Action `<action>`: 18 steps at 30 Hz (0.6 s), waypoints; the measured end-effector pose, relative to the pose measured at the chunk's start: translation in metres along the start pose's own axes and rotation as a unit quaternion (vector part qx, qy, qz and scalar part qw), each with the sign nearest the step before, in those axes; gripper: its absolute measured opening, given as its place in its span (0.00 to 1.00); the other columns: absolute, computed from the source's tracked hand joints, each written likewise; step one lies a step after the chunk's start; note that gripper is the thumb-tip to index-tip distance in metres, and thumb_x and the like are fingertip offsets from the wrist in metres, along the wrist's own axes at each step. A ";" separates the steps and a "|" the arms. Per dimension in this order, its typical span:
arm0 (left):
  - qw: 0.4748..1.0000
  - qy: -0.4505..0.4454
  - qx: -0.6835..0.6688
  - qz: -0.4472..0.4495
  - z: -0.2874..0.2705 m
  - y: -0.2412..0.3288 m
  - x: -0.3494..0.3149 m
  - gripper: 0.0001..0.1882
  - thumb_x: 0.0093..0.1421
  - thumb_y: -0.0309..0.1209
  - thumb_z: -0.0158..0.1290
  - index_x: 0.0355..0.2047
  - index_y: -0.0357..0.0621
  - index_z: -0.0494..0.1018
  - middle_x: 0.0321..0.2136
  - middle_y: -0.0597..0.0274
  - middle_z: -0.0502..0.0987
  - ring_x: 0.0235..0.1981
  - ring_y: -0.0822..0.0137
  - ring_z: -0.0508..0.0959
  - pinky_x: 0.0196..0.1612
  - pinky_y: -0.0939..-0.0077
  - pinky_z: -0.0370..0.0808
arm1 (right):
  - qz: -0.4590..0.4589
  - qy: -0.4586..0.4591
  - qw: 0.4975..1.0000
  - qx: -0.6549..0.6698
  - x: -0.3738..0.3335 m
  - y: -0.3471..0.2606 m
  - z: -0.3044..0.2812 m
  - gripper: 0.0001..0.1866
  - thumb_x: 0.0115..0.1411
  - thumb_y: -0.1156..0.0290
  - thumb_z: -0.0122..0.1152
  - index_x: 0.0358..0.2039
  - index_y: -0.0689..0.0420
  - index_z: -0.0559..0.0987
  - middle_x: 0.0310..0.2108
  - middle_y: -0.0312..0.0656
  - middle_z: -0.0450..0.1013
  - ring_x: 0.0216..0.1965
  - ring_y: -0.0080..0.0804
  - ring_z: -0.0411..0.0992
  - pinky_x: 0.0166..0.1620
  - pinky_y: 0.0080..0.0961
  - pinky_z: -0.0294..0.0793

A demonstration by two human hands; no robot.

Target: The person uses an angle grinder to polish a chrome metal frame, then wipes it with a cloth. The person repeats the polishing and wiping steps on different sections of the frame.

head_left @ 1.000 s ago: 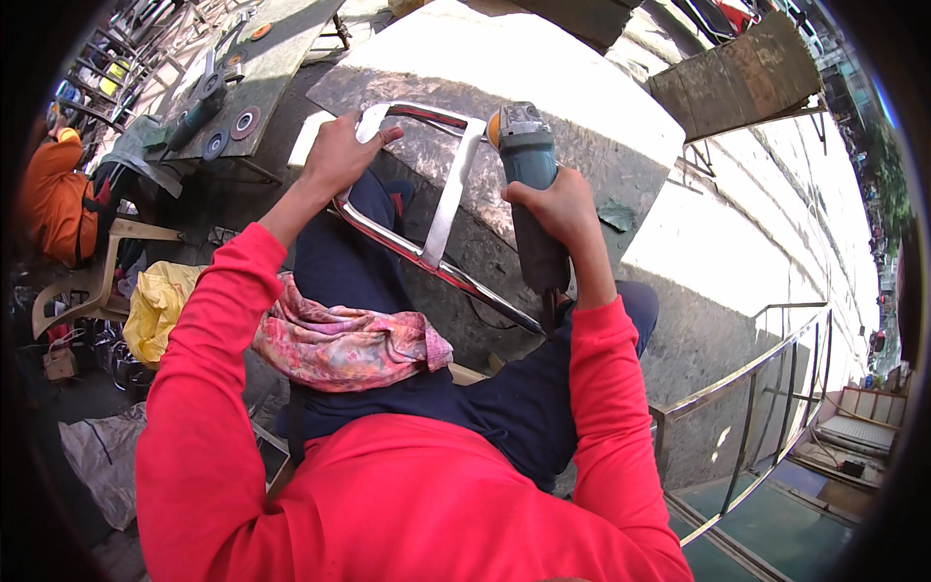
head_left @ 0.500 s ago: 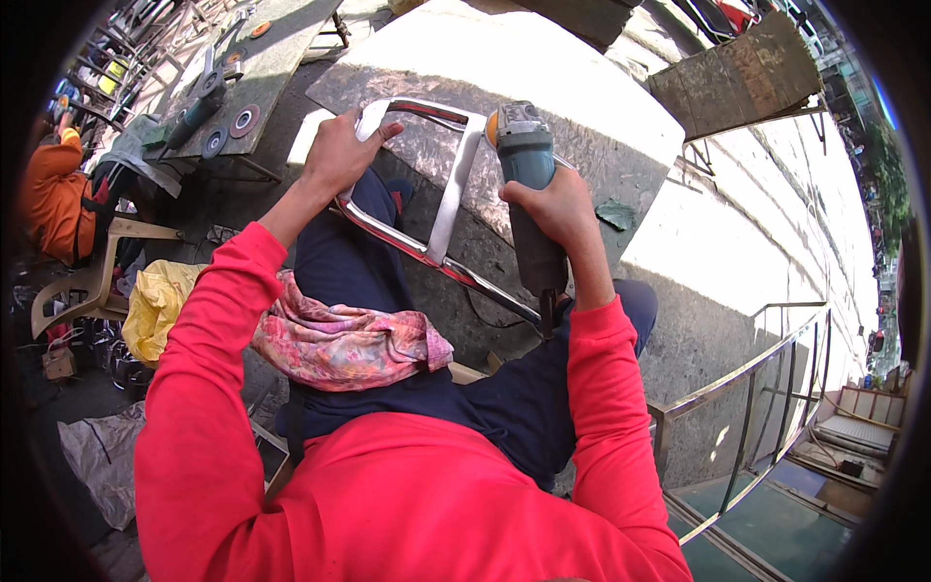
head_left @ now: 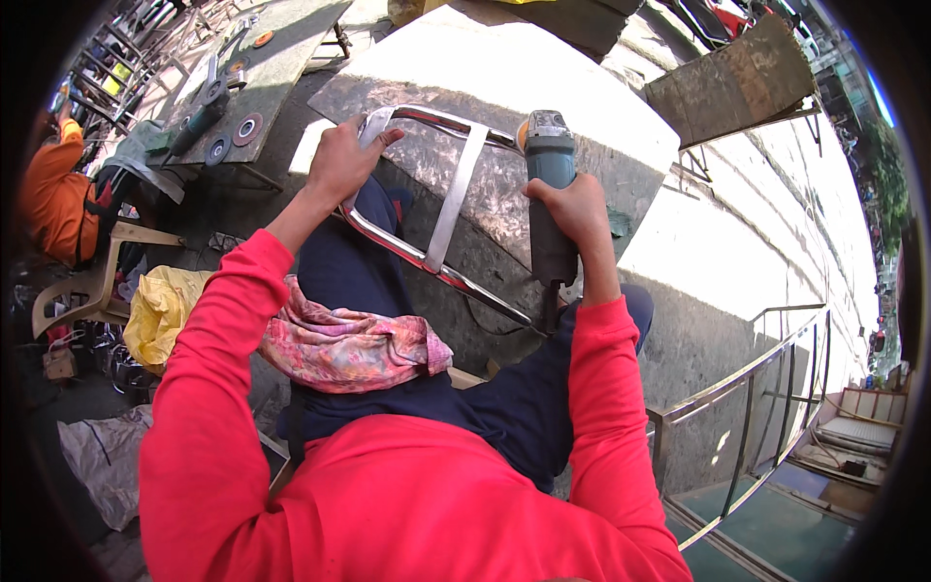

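Two grips: left hand [head_left: 341, 163] on metal frame [head_left: 455, 199], right hand [head_left: 580, 209] on grinder [head_left: 550, 238], shifted rightward.

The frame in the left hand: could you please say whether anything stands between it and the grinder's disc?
Nothing visible does: the disc on the grinder in the right hand is beside the frame, though I cannot tell whether they touch.

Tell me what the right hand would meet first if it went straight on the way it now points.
The right hand, grinder-first with the angle grinder it grips, would likely meet the sunlit part of the large flat board ahead; how far below it lies is unclear from this view.
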State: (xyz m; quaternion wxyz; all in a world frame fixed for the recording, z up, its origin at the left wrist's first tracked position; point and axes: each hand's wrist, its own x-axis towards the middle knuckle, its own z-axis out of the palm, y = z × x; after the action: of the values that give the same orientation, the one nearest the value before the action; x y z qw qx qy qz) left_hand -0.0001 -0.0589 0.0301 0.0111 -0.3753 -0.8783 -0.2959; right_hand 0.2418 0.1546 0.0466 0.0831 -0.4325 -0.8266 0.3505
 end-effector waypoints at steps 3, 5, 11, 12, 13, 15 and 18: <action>0.999 0.017 -0.030 0.005 0.002 0.001 -0.003 0.37 0.56 0.61 0.58 0.41 0.33 0.76 0.25 0.38 0.79 0.32 0.41 0.82 0.34 0.53 0.77 | -0.016 0.003 0.999 0.029 -0.005 0.009 -0.005 0.31 0.40 0.50 0.72 0.21 0.74 0.80 0.21 0.55 0.77 0.24 0.43 0.79 0.29 0.36 0.77; 0.999 0.019 -0.028 0.018 0.003 0.001 -0.004 0.36 0.56 0.60 0.58 0.42 0.32 0.75 0.25 0.38 0.79 0.32 0.41 0.82 0.34 0.53 0.77 | -0.042 0.007 0.997 0.070 -0.011 0.012 -0.001 0.31 0.40 0.50 0.74 0.20 0.73 0.79 0.19 0.51 0.76 0.21 0.37 0.78 0.27 0.32 0.76; 0.997 0.041 -0.007 0.067 0.005 0.001 -0.011 0.36 0.55 0.55 0.62 0.45 0.30 0.73 0.25 0.36 0.79 0.31 0.40 0.82 0.32 0.54 0.77 | -0.032 0.012 0.997 0.069 -0.011 0.005 0.005 0.30 0.41 0.52 0.73 0.21 0.73 0.79 0.18 0.50 0.76 0.20 0.36 0.77 0.26 0.32 0.75; 0.995 0.055 -0.006 0.085 0.005 0.001 -0.012 0.36 0.55 0.55 0.62 0.45 0.30 0.73 0.25 0.35 0.79 0.31 0.40 0.82 0.32 0.54 0.78 | -0.035 0.008 0.996 0.078 -0.011 0.003 0.003 0.30 0.41 0.52 0.73 0.21 0.73 0.79 0.19 0.50 0.76 0.21 0.36 0.77 0.26 0.32 0.75; 0.996 0.051 -0.007 0.077 0.006 0.001 -0.012 0.36 0.55 0.55 0.62 0.45 0.30 0.73 0.25 0.35 0.79 0.31 0.41 0.82 0.32 0.54 0.78 | -0.034 -0.002 0.996 0.087 -0.012 0.002 0.002 0.30 0.41 0.52 0.73 0.22 0.73 0.79 0.19 0.50 0.76 0.21 0.36 0.77 0.26 0.31 0.75; 0.995 0.052 -0.008 0.080 0.006 0.002 -0.013 0.36 0.55 0.55 0.63 0.46 0.30 0.73 0.26 0.35 0.79 0.31 0.41 0.82 0.33 0.55 0.78 | -0.031 -0.011 0.995 0.089 -0.014 0.001 0.000 0.29 0.41 0.52 0.73 0.23 0.73 0.79 0.20 0.50 0.76 0.21 0.35 0.77 0.26 0.31 0.75; 0.995 0.052 -0.006 0.081 0.005 0.003 -0.012 0.36 0.55 0.54 0.62 0.47 0.30 0.73 0.26 0.35 0.79 0.31 0.42 0.82 0.33 0.56 0.78 | -0.035 -0.013 0.994 0.098 -0.017 0.000 0.002 0.29 0.41 0.53 0.73 0.24 0.72 0.79 0.20 0.50 0.76 0.22 0.35 0.77 0.26 0.31 0.75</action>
State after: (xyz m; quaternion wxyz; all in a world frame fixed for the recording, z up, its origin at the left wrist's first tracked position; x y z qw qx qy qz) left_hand 0.0115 -0.0630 0.0246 0.0784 -0.4290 -0.8417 -0.3183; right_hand 0.2518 0.1404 0.0480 0.1267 -0.3887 -0.8036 0.4325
